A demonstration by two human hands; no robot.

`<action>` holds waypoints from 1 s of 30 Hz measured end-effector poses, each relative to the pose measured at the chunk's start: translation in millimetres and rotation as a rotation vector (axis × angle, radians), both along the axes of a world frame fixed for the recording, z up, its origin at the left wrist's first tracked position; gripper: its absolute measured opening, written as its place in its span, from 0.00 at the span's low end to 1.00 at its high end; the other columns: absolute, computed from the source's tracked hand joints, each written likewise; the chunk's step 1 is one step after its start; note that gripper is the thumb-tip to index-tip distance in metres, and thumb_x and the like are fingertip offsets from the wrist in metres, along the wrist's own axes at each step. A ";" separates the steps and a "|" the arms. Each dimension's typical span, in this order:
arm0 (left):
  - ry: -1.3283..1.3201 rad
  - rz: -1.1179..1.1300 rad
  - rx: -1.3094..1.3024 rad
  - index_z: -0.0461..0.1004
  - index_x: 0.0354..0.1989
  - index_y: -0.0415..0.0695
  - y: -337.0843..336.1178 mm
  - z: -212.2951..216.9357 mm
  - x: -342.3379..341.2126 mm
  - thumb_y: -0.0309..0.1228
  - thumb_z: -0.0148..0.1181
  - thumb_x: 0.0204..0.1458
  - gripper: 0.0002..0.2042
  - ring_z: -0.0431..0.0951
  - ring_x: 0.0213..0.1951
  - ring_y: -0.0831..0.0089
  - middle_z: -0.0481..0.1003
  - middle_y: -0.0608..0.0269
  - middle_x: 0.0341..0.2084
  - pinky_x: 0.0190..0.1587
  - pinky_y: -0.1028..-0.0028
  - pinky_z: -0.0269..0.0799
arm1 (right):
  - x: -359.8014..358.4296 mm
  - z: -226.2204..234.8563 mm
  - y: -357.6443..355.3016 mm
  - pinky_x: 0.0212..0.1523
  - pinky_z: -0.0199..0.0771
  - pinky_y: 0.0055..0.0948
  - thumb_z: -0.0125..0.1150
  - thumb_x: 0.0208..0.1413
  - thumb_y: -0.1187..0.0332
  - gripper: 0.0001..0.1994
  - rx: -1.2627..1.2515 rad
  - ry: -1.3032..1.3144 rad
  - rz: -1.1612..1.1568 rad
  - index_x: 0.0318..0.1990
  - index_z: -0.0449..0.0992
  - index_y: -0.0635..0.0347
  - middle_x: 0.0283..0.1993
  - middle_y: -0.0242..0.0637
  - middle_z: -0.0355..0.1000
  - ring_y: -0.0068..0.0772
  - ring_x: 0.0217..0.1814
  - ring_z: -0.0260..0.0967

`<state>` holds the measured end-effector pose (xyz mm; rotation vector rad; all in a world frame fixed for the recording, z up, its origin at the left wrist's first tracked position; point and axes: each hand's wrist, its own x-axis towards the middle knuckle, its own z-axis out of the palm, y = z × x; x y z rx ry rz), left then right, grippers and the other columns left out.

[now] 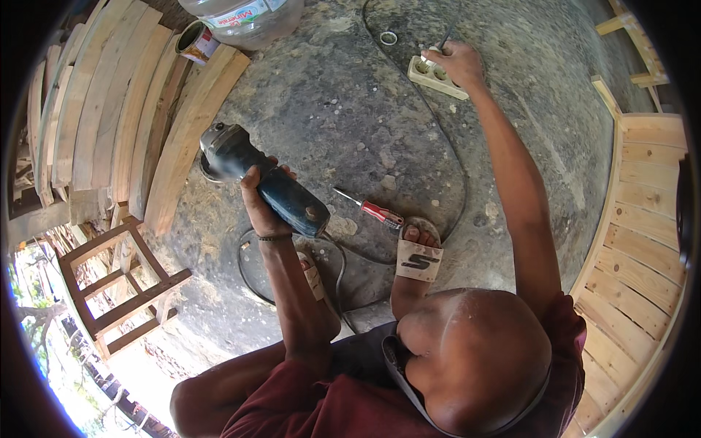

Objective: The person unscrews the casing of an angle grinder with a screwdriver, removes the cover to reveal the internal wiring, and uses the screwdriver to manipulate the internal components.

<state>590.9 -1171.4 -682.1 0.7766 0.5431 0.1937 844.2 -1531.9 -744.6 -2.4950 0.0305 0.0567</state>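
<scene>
My left hand [261,198] is wrapped round the body of a dark angle grinder [298,204], held above the floor with its head and disc to the far left. A black cord [343,263] runs from the grinder's rear. With my right arm stretched far forward, my right hand [463,64] is closed on a pale plug [432,55] at one end of a cream power strip [442,83]. How deep the plug sits in its socket I cannot tell. A red-handled screwdriver [381,214] lies on the floor by my sandalled foot [419,252].
Wooden boards [124,102] stand stacked at the left, beside a paint tin [197,44] and a big clear plastic bottle [248,22]. A small wooden frame [120,285] is at lower left. Slatted woodwork [642,219] lines the right. A tape-like ring [388,38] lies far ahead.
</scene>
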 end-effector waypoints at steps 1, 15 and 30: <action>0.017 -0.013 0.005 0.70 0.49 0.37 -1.8 0.9 0.6 0.44 0.63 0.52 0.24 0.78 0.34 0.65 0.76 0.55 0.36 0.37 0.68 0.79 | 0.3 -8.9 -0.6 0.30 0.72 0.35 0.76 0.45 0.48 0.21 0.016 -0.055 -0.002 0.32 0.81 0.58 0.24 0.36 0.75 0.30 0.25 0.73; 0.128 -0.069 0.253 0.73 0.42 0.34 -19.8 3.4 8.2 0.39 0.66 0.53 0.19 0.80 0.31 0.66 0.77 0.54 0.29 0.32 0.70 0.79 | -8.6 -40.3 13.9 0.38 0.75 0.44 0.75 0.42 0.48 0.26 -0.023 -0.150 0.026 0.32 0.77 0.66 0.32 0.50 0.77 0.49 0.35 0.77; 0.252 -0.242 0.570 0.73 0.39 0.35 -39.7 11.0 15.0 0.34 0.65 0.49 0.15 0.79 0.25 0.69 0.78 0.56 0.27 0.29 0.71 0.77 | -16.0 -37.0 21.6 0.40 0.73 0.46 0.70 0.49 0.51 0.23 -0.157 -0.063 0.050 0.32 0.80 0.69 0.31 0.55 0.76 0.57 0.36 0.75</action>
